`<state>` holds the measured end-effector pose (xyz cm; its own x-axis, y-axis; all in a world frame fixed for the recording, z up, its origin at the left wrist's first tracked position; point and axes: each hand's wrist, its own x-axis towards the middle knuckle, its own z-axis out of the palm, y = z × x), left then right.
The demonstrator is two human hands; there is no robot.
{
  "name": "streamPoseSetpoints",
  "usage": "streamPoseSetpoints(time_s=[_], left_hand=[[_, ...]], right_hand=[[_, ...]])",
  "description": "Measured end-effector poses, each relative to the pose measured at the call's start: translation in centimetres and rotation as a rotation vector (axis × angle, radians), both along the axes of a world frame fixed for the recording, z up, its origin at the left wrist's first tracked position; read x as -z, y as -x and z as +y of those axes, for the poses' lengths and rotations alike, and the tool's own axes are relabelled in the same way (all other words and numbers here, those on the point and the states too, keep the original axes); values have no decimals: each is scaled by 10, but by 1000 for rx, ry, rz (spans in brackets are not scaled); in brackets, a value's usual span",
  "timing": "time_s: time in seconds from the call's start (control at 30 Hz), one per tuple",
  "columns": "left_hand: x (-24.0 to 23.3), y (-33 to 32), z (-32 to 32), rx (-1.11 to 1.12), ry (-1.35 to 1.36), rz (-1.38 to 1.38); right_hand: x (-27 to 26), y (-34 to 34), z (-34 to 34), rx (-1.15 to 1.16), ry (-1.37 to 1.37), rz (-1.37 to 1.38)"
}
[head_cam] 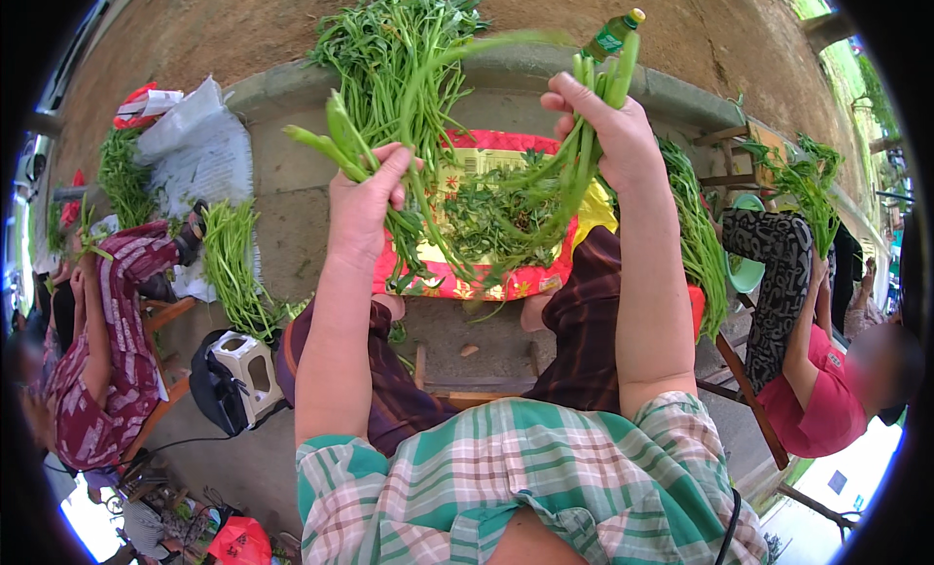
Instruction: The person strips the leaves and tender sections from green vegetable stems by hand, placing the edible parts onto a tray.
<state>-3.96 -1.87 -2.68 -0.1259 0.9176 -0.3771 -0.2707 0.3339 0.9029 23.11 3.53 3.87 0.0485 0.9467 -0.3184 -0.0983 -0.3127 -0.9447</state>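
My left hand (368, 200) grips a few thick green stalks (339, 138), their cut ends pointing up and leafy tips hanging down. Higher up, my right hand (620, 134) is closed around a bundle of long hollow-looking stems (584, 152), probably water spinach; their trailing ends are blurred. Below and between the hands a red and yellow printed sack (467, 138) lies spread in front of my knees. Loose leaves and stem scraps (503, 214) are heaped on it. Beyond my left hand rests a large pile of leafy greens (394, 61).
A green drink bottle (613, 36) is by the concrete kerb (511, 67). More stalks (693, 244) lie on my right, others (233, 258) on a white plastic sheet (197, 149). People sit on both sides. A black bag (215, 390) and a pale green basin (748, 273) stand nearby.
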Motion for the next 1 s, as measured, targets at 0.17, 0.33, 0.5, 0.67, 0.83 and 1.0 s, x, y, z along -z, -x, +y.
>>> streamPoseSetpoints(time_s=[0.17, 0.33, 0.5, 0.67, 0.83, 1.0], left_hand=[[1, 29, 9, -53, -2, -262], [6, 44, 13, -80, 28, -450], [9, 48, 14, -86, 5, -510], [8, 42, 12, -70, 1, -532], [7, 37, 11, -50, 10, -515], [4, 27, 9, -36, 30, -483]], right_hand=[[-1, 2, -6, -193, 17, -303], [2, 15, -8, -151, 10, -343], [2, 32, -16, -240, 1, -266], [10, 51, -26, -382, 67, -225], [15, 71, -41, -489, 101, -35], [25, 84, -46, -493, 93, -24]])
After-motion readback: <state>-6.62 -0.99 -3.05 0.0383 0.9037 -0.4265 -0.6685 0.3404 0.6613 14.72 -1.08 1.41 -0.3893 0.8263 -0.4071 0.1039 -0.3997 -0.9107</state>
